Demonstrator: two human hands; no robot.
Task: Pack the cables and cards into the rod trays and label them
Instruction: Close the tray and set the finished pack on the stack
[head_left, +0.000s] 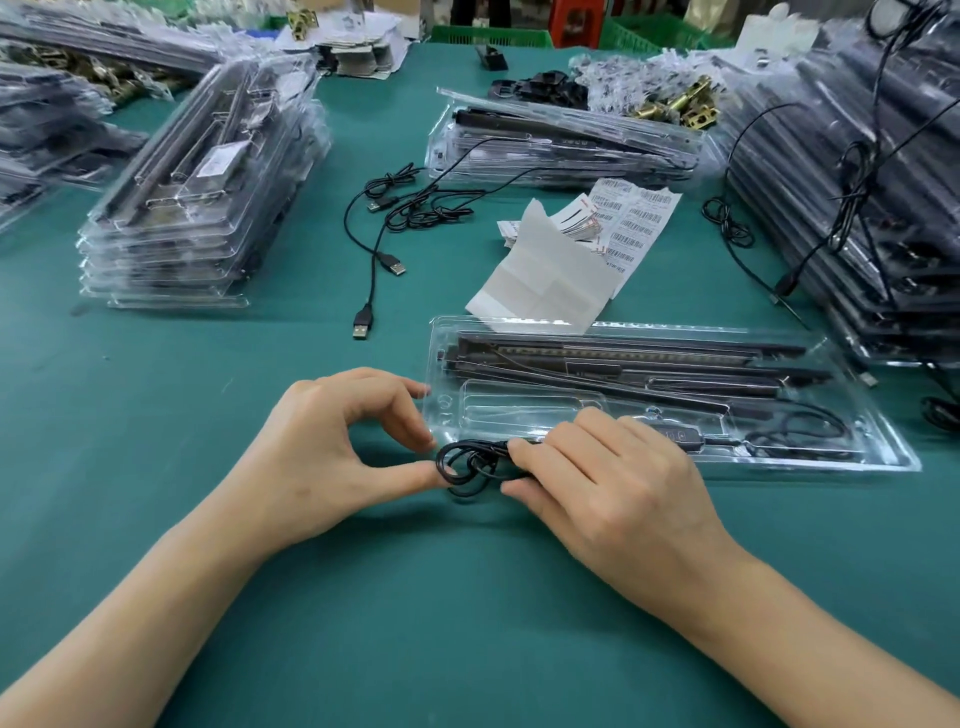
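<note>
What the left hand (332, 447) does: thumb and forefinger pinch the coil's left edge.
Cable (467, 467): on table (467, 623), just before tray (519, 410); probably light, limp, springy, so grip across all loops.
Right hand (608, 478): clamped on bundle's right end.

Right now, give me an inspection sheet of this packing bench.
Surface: green mat.
Job's things: open tray with rods; barcode labels behind it.
Clutter: backing paper, brass fittings.
Hands: left hand and right hand both pinch coiled cable before the tray.
Cables: loose USB cables mid-table; others draped over right stack.
Surroundings: left stack and far stack of trays; green crates.
</note>
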